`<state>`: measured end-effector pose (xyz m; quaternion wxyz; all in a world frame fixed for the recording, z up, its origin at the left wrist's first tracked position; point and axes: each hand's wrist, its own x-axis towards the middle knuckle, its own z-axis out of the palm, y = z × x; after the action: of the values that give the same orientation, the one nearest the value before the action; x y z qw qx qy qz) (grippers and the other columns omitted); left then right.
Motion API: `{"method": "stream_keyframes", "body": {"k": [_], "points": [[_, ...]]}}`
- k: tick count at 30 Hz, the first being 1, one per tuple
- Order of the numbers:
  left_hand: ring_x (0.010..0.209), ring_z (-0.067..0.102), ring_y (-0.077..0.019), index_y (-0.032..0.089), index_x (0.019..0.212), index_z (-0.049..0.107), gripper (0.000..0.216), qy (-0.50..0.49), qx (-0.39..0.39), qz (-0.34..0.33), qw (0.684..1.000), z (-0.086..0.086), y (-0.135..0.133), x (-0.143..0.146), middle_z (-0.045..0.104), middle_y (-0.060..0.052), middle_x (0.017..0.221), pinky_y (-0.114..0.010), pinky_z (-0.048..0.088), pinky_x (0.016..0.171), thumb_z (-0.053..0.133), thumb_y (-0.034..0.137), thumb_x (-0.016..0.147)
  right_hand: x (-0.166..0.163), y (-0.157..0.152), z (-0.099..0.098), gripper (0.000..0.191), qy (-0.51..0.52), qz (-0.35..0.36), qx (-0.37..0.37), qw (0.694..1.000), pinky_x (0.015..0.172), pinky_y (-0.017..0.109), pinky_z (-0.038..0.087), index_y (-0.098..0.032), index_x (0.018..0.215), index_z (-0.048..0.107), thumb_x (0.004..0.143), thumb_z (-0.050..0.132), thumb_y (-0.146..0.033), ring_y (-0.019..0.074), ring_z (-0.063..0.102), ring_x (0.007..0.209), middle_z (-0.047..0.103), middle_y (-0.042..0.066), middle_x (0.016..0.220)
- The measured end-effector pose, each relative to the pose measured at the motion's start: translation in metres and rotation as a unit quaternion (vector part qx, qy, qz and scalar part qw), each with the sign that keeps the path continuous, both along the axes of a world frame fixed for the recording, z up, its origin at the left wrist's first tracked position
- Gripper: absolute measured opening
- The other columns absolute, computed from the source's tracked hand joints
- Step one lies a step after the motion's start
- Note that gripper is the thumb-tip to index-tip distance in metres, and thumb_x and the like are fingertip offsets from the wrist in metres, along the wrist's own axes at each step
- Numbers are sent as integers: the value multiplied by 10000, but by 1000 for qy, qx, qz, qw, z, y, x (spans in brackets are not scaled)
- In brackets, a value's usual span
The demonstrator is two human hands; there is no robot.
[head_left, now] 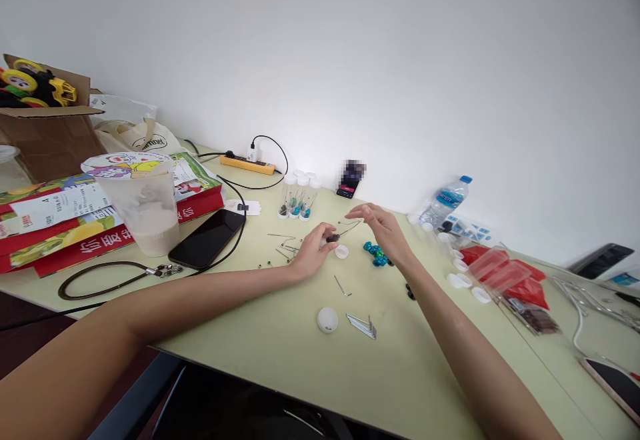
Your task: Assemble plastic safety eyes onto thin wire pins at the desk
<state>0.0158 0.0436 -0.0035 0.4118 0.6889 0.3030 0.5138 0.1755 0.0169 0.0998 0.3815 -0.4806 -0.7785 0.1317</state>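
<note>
Desk (280, 340), pale green, set against a white wall. Cardboard box (50, 143), with a yellow and black toy (40, 87) seen in its top, placed at the far left. Red printed cartons (200, 207), laid in front of it. Plastic cup (153, 220), part filled with a pale drink, stood before the cartons. Water bottle (447, 200), tilted, by the wall at the right. Left hand (313, 252), rested on the desk near its middle; a dark piece is pinched in its fingers. Right hand (384, 230), held just beyond; its fingers are bent near a wire, but whether the wire is gripped cannot be told. Black phone (206, 237), laid beside the cup. Clear tubes (303, 203), white-capped, grouped upright behind the left hand. Teal pieces (378, 254), clustered below the right hand. Bent metal keys (363, 325), laid beside a round white dish (327, 320). White cap (341, 251), placed just beside the left fingertips. Dark piece (332, 238), from which the thin bent wire (349, 229) is extended towards the right hand.
</note>
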Motion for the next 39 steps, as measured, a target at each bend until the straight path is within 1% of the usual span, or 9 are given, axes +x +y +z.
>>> {"method": "stream_keyframes", "body": {"k": [4, 14, 18, 23, 26, 29, 33, 36, 39], "points": [[1001, 532, -180, 208, 1000, 512, 237, -7, 2, 3, 1000, -1, 1, 1, 572, -53, 1046, -320, 396, 887, 566, 201, 770, 7, 2, 3, 387, -37, -7, -2, 999, 819, 340, 419, -261, 901, 716, 873, 403, -487, 217, 546, 956, 616, 45, 1005], [921, 536, -171, 195, 1006, 519, 238, 15, 23, -27, 999, 4, -5, -2, 576, -46, 960, -295, 416, 813, 551, 212, 771, 11, -4, 12, 405, -139, 83, -101, 982, 764, 324, 446, -269, 935, 709, 898, 353, -459, 204, 575, 916, 607, 48, 1059], [923, 539, -176, 202, 1031, 527, 270, 26, 11, -48, 998, 5, -6, -3, 587, -44, 953, -289, 418, 797, 565, 242, 767, 8, -6, 12, 353, -161, 108, -111, 975, 745, 317, 451, -258, 893, 717, 865, 429, -460, 203, 583, 894, 623, 52, 1036], [874, 563, -169, 193, 1029, 516, 286, 9, -10, -104, 994, 5, -8, -1, 613, -39, 923, -297, 427, 796, 569, 323, 779, 4, -9, 14, 248, -146, 79, -87, 982, 659, 294, 453, -233, 828, 699, 819, 523, -407, 165, 590, 761, 642, 37, 922], [944, 566, -181, 184, 1049, 514, 316, -16, -35, -133, 990, 8, -9, -2, 609, -68, 1013, -307, 428, 835, 520, 393, 811, 1, -11, 15, 210, -127, 47, -52, 989, 655, 290, 460, -209, 781, 665, 804, 535, -373, 158, 583, 759, 635, 33, 897], [1027, 534, -186, 181, 1038, 539, 324, -36, -7, -96, 995, 20, -3, -6, 589, -77, 1082, -309, 399, 894, 446, 426, 847, -1, -12, 14, 173, -131, 33, -53, 989, 670, 289, 470, -208, 762, 630, 794, 540, -352, 154, 581, 772, 625, 23, 905], [930, 557, -179, 153, 901, 583, 276, -12, 30, -17, 999, 47, 20, -20, 621, -71, 951, -312, 406, 863, 461, 392, 833, -1, -14, 16, 156, -148, 26, -75, 986, 682, 296, 478, -203, 717, 592, 785, 540, -334, 158, 585, 783, 614, 25, 917], [873, 562, -176, 152, 851, 603, 250, 57, 30, -20, 998, 67, 37, -34, 630, -62, 897, -306, 422, 796, 508, 377, 794, 0, -16, 19, 157, -147, 20, -73, 986, 689, 298, 482, -202, 709, 577, 791, 525, -325, 159, 586, 797, 605, 26, 942], [814, 568, -163, 156, 821, 625, 224, 147, 49, -70, 985, 78, 47, -45, 637, -51, 872, -299, 422, 769, 555, 357, 753, -1, -20, 22, 158, -160, 23, -72, 984, 696, 299, 483, -206, 722, 580, 804, 517, -326, 158, 583, 803, 603, 23, 950]]}}
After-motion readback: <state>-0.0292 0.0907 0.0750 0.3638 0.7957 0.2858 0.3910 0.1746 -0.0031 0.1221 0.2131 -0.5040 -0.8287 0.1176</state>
